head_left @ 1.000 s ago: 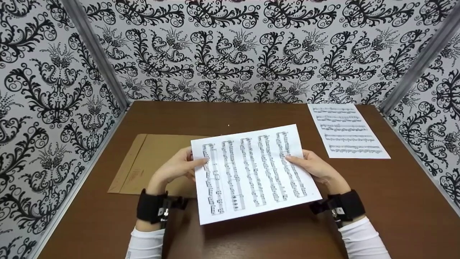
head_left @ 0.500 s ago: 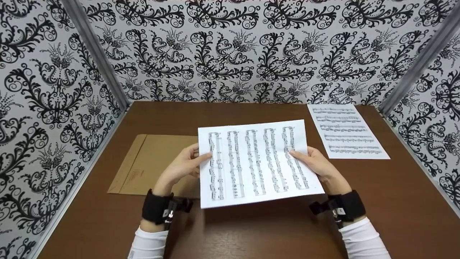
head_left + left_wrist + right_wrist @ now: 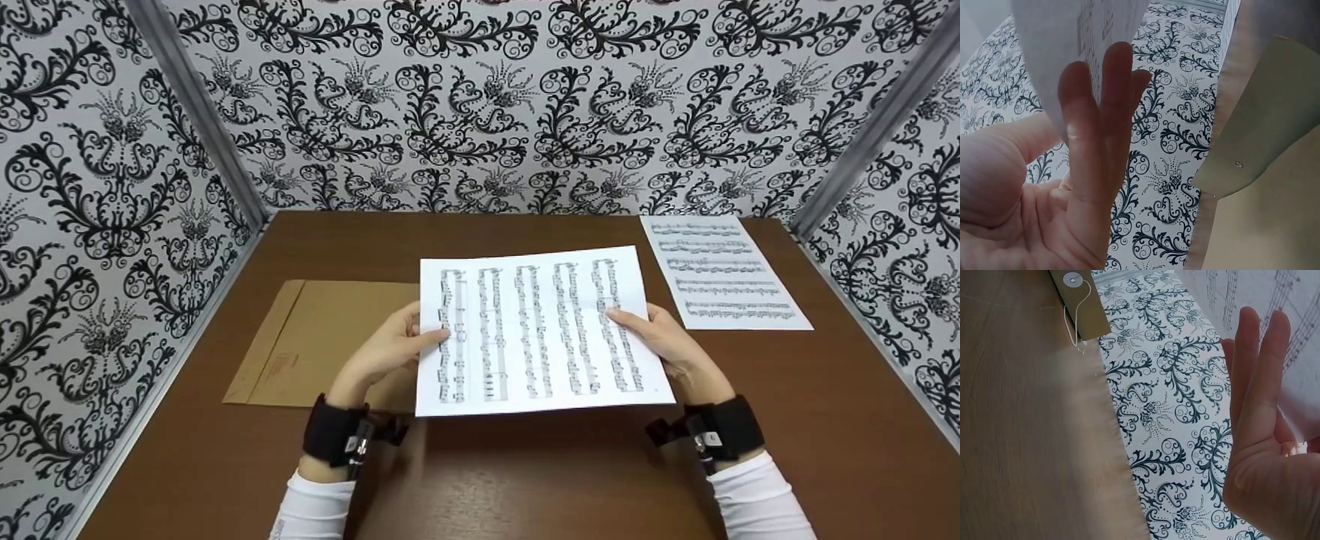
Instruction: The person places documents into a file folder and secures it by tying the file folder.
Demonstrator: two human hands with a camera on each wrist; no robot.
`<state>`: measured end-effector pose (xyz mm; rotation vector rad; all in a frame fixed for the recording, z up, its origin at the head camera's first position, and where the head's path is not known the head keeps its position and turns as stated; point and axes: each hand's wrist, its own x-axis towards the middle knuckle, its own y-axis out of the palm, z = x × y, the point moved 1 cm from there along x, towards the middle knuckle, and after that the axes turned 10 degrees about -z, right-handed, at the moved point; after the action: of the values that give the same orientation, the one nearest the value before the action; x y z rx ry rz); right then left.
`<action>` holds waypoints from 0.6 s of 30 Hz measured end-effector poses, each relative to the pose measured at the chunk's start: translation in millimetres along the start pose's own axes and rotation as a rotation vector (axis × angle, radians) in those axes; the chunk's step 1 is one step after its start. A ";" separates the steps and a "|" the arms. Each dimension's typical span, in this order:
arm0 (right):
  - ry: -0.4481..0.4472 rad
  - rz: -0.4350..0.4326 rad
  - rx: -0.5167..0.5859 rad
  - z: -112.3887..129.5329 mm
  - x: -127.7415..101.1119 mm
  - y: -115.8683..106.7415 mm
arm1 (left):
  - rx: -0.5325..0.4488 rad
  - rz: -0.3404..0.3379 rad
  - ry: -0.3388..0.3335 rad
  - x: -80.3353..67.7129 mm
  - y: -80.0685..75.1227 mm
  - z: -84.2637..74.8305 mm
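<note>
The sheet of music (image 3: 536, 334) is white with black staves and notes printed in five bands. To the right of it, a second sheet (image 3: 720, 274) is white with black note lines too. To its left, the envelope (image 3: 330, 341) is plain tan. The desk (image 3: 525, 480) is dark brown. The walls (image 3: 480, 105) are white with black swirling floral ornaments. The wrist bands (image 3: 334, 435) are black, the sleeves (image 3: 757, 502) white.

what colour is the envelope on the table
Tan brown envelope, clearest in the head view.
</note>
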<state>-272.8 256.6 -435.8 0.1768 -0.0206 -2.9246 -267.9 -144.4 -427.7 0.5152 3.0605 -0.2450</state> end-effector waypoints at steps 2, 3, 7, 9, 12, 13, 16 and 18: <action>0.006 0.012 -0.008 -0.2 -0.2 1.5 | 0.003 -0.003 0.000 -0.5 -1.9 0.2; 0.009 0.016 -0.012 -0.4 -0.2 2.7 | 0.007 -0.004 0.000 -0.9 -3.1 0.1; 0.004 0.030 -0.039 -1.5 0.1 7.7 | 0.009 -0.010 0.009 -1.8 -8.6 0.2; 0.001 0.027 -0.055 -2.0 0.4 9.7 | -0.001 -0.007 0.016 -1.5 -10.8 0.5; -0.003 0.015 -0.072 -2.7 1.0 11.7 | -0.004 -0.018 0.007 -0.8 -12.8 1.1; -0.001 0.011 -0.077 -2.8 1.3 11.9 | 0.000 -0.026 -0.001 -0.7 -13.4 1.3; -0.003 -0.011 -0.111 -1.8 2.3 12.4 | 0.027 -0.055 -0.032 -0.8 -15.0 2.2; -0.002 -0.025 -0.134 0.4 3.1 12.2 | 0.039 -0.073 -0.049 -1.1 -16.2 3.2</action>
<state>-273.3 244.0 -435.5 0.1530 0.1775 -2.9377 -272.1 -160.4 -428.3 0.3927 3.0357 -0.3153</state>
